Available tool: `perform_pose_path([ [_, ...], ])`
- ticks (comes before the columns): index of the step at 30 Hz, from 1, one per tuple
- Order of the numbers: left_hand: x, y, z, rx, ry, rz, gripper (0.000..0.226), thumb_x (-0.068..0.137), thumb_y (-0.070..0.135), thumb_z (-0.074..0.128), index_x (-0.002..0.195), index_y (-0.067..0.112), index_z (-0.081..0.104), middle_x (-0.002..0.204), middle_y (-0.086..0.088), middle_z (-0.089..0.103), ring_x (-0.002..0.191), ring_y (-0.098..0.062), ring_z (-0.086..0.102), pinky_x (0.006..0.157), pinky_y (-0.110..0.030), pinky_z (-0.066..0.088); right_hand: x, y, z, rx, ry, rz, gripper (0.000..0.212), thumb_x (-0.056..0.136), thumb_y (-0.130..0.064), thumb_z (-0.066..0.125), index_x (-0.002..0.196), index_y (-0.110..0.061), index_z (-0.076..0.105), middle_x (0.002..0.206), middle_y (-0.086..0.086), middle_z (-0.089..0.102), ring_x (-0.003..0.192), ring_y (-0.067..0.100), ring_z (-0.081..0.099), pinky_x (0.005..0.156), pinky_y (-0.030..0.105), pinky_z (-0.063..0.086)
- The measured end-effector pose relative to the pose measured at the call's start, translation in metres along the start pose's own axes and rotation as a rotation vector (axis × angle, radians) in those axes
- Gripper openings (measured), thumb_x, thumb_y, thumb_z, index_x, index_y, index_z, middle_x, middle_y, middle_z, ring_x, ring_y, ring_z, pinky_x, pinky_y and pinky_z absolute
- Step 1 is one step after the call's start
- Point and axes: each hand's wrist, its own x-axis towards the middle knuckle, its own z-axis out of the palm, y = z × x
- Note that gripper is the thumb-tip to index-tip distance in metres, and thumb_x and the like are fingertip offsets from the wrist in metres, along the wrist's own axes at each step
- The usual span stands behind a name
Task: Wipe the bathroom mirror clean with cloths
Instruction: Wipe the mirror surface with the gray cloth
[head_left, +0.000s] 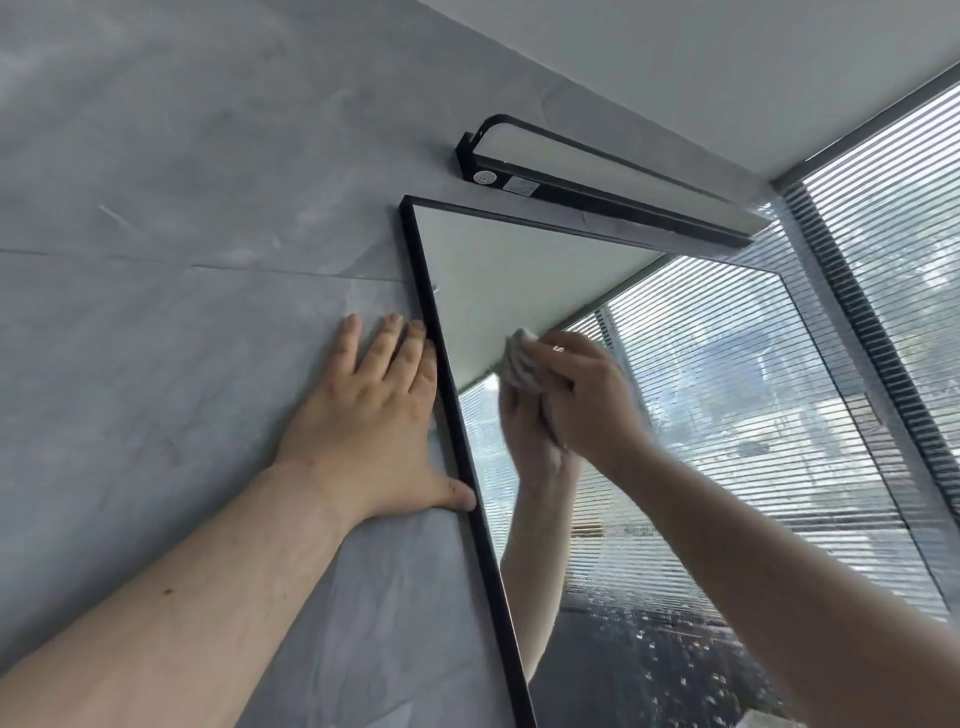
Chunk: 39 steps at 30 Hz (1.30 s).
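Wiping upper mirror (519, 270) — cloth (519, 358) is bunched in right hand (587, 395) against glass; left hand (374, 415) is spread flat on wall (182, 208), holding nothing — overlapping strokes advised toward spotted lower area

Bathroom. Evidence: black-framed mirror (493, 270) fixed flat on a grey stone-look tiled wall (182, 208), grout lines visible. Black vanity light (597, 176) is mounted on the wall just above the mirror's top edge. Water drops spot the lower glass. Slatted blinds (893, 208) cover a window at right. White ceiling (675, 62) above.
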Motion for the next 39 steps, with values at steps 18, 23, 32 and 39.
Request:
perform_pose_path([
  [18, 0.003, -0.001, 0.005, -0.025, 0.063, 0.009, 0.145, 0.055, 0.103, 0.028, 0.157, 0.005, 0.0, 0.166, -0.014, -0.004, 0.153, -0.031, -0.01, 0.12, -0.057, -0.007, -0.127, -0.034, -0.024, 0.066, -0.172, -0.186, 0.037, 0.084, 0.0, 0.067, 0.113, -0.021, 0.075, 0.114, -0.012, 0.063, 0.103, 0.013, 0.059, 0.082, 0.039, 0.054],
  [23, 0.003, -0.001, 0.002, -0.043, 0.085, 0.011, 0.145, 0.055, 0.103, 0.032, 0.157, 0.003, 0.004, 0.166, -0.016, 0.002, 0.153, -0.032, -0.005, 0.121, -0.057, -0.007, -0.094, -0.045, -0.025, 0.01, -0.172, -0.213, 0.037, 0.082, 0.005, 0.067, 0.11, -0.017, 0.077, 0.108, -0.002, 0.07, 0.096, 0.019, 0.062, 0.08, 0.038, 0.056],
  [32, -0.001, -0.001, 0.004, -0.053, 0.118, 0.027, 0.143, 0.056, 0.101, 0.035, 0.157, 0.005, 0.004, 0.166, -0.016, 0.003, 0.153, -0.032, -0.003, 0.121, -0.057, -0.005, 0.004, -0.077, 0.008, 0.021, -0.101, 0.113, 0.035, 0.09, -0.001, 0.059, 0.116, -0.018, 0.074, 0.117, -0.011, 0.065, 0.104, 0.005, 0.057, 0.091, 0.011, 0.041],
  [39, 0.0, -0.004, 0.002, -0.033, 0.12, 0.036, 0.147, 0.052, 0.103, 0.03, 0.156, 0.002, 0.009, 0.165, -0.018, 0.008, 0.153, -0.033, 0.002, 0.121, -0.058, -0.001, -0.067, -0.061, -0.012, 0.081, -0.094, 0.129, 0.034, 0.087, 0.0, 0.06, 0.112, -0.015, 0.076, 0.109, -0.017, 0.06, 0.106, 0.008, 0.059, 0.095, 0.036, 0.051],
])
